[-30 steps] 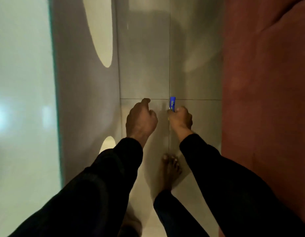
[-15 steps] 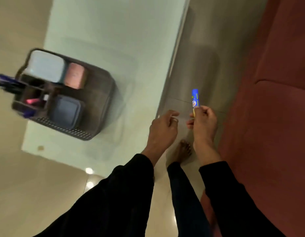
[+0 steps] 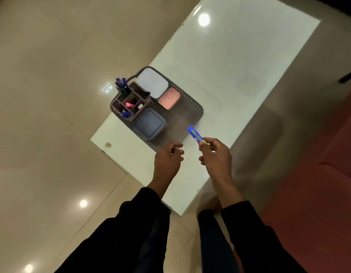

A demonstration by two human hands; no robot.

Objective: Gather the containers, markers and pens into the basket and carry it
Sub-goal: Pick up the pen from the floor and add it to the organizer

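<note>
A grey perforated basket (image 3: 192, 107) stands on the white glass table (image 3: 239, 75). Inside it lie a pale blue lidded container (image 3: 152, 82), a small pink one (image 3: 169, 98) and a darker blue one (image 3: 150, 123). A brown divided organiser (image 3: 131, 103) in the basket holds several pens and markers (image 3: 121, 84). My right hand (image 3: 215, 154) grips a blue marker (image 3: 195, 134), its tip pointing over the basket's near corner. My left hand (image 3: 167, 160) hovers just beside the basket's near edge, fingers curled, holding nothing.
Glossy beige floor tiles (image 3: 52, 95) with light reflections lie to the left. A reddish sofa (image 3: 318, 194) fills the lower right. A dark object (image 3: 348, 75) pokes in at the right edge. My legs stand by the table's near corner.
The view has swung from the floor by the sofa up to the table and basket. My right hand has carried the blue marker over toward the basket's near corner.
</note>
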